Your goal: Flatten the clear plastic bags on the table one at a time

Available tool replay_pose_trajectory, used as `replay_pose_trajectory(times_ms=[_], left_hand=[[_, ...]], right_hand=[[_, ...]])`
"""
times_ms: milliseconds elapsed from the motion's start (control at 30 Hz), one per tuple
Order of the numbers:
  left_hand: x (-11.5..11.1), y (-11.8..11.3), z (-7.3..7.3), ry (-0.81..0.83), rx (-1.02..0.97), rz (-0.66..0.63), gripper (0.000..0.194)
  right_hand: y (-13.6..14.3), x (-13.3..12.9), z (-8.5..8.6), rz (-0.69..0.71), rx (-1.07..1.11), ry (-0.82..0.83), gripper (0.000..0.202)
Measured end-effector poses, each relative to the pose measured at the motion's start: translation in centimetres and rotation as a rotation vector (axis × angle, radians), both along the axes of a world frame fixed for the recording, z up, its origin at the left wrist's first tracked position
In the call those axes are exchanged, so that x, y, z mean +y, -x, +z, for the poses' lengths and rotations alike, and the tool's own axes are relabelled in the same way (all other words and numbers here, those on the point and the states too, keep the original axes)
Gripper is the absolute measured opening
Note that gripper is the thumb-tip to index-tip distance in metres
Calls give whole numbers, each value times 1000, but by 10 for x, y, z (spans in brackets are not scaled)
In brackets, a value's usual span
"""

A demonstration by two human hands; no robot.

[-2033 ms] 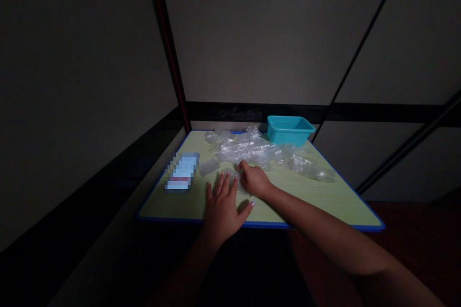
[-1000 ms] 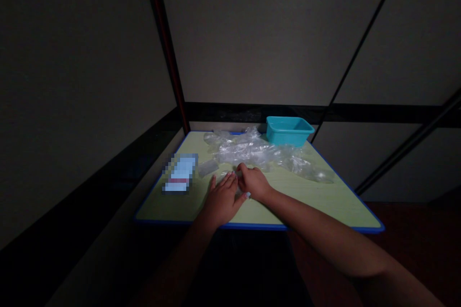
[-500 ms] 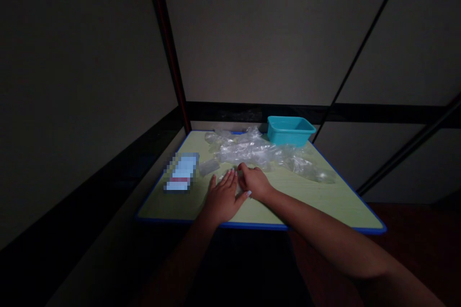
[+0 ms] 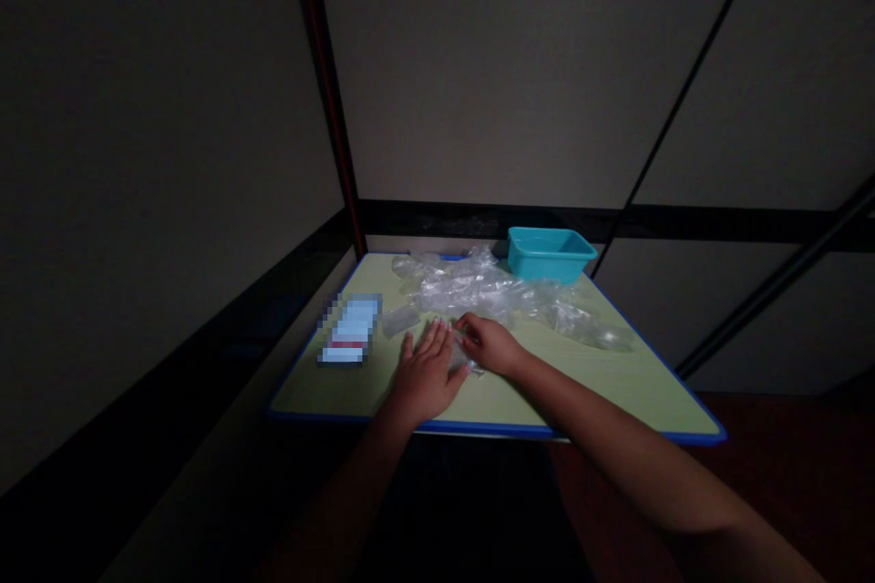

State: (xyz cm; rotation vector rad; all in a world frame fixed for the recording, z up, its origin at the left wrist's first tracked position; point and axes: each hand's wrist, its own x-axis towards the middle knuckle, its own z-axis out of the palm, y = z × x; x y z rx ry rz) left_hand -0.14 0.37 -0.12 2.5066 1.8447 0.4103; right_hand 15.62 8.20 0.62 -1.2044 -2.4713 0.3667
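Note:
My left hand [image 4: 424, 378] lies flat with its fingers stretched out, pressing on a small clear plastic bag [image 4: 471, 368] near the front of the table. My right hand [image 4: 493, 344] is beside it, its thumb and fingers pinched together at the bag's right part. Most of the bag is hidden under the hands, so its shape and any contents cannot be made out. Just past my left fingertips is a small, flat, folded piece of clear plastic [image 4: 400, 322].
Crumpled clear plastic bags [image 4: 471, 287] spread across the back of the light green table [image 4: 602, 392], which has a blue edge. Behind them at the right stands a turquoise plastic basket [image 4: 547, 266]. A blurred-out phone-like screen [image 4: 352, 328] lies at the left. Dark walls border the back and left.
My right hand has shifted slightly right, apart from my left, and more of the clear bag shows between them. My left hand stays flat in place. The view has tilted slightly.

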Motion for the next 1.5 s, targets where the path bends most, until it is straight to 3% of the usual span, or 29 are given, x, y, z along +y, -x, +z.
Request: replay_pose_trajectory(times_ms=[167,300,400,533,700,900,1033,1267,1500], left_hand=[[0,2,4,14,-46,22,47],[0,0,4,52,-34,-1,46],[0,-1,4,52,-46,7,46],[0,-1,6,59,-70,18,49],[1,0,8,96,-106,26,52],[4,2,7,150,-162,37,56],[4,2,6,138,-141,23,56],[1,1,7,106,-106,9,51],[-2,3,7,32,-76,-9,49]], right_hand=[[-4,5,-4,51,60,16,23],[-7,1,3,72,75,-2,22],[-10,-12,15,28,68,-72,23],[-9,-45,27,-67,-102,-220,44],[2,-76,29,-20,-235,-160,54],[-1,-77,36,113,-239,-5,64],[-9,-85,30,176,-203,88,66],[-17,-112,10,81,-224,18,64],[-27,-114,5,19,-201,1,60]])
